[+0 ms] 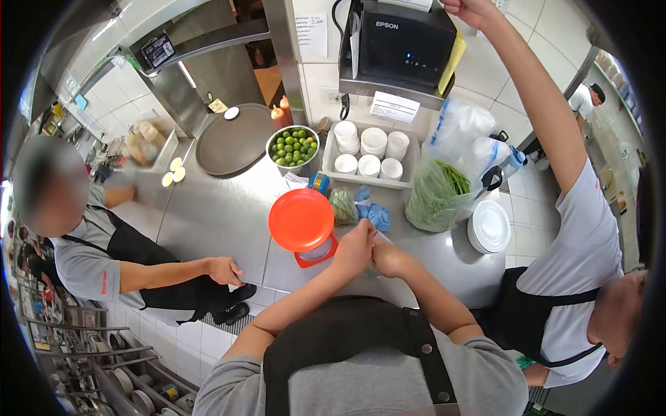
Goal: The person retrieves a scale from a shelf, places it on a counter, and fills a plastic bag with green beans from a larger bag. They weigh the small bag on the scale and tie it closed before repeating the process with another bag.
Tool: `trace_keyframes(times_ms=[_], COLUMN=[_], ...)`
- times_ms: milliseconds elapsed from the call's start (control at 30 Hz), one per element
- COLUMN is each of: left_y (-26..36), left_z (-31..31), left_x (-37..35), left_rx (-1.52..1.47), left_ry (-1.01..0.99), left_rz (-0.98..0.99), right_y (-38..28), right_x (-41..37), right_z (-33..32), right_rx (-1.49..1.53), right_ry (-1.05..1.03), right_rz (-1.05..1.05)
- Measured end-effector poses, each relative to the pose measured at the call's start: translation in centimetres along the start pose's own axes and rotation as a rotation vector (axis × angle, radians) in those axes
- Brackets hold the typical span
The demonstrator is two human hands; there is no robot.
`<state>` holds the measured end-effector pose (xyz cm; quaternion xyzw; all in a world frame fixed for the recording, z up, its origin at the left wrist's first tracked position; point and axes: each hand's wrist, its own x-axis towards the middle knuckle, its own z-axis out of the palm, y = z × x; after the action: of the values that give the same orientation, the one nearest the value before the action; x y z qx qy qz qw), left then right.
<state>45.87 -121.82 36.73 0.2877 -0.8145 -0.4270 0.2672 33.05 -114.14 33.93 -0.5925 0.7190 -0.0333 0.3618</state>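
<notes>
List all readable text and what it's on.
"EPSON": black printer.
Too small or blurred to read: wall sheet, white paper below the printer, yellow note, wall-side screen, red print on the left co-worker's sleeve.

Steel counter (208, 222) with red scale (300, 218), tray (368, 182)

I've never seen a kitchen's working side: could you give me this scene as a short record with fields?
Surface: metal counter
Left grip: bare hand, close to right grip
Held: too hidden to tell
Nearby: red scale, bagged greens, crumpled blue item
Beyond: limes, white cups
Co-workers: left person; right person, arm raised
</notes>
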Motion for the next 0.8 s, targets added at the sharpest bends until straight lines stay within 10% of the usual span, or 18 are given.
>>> trace_keyframes(times_ms=[300, 500, 800], left_y=[4.1, 9.1, 8.6], left_z=[-5.0, -11.0, -15.0], left_x=[1.7, 1.7, 2.2], left_rx=[-0.148, -0.352, -0.461], left_ry=[0.17, 0.322, 0.53], left_rz=[0.153, 0.103, 0.217], right_y=[-3.9, -6.6, -8.7], right_x=[-10.7, -12.7, -10.7], right_z=[-11.1, -12.6, -14.5], right_rx=[0.326, 0.404, 0.576], right_ry=[0.197, 0.766, 1.012], right_rz=[-0.294, -0.678, -0.717])
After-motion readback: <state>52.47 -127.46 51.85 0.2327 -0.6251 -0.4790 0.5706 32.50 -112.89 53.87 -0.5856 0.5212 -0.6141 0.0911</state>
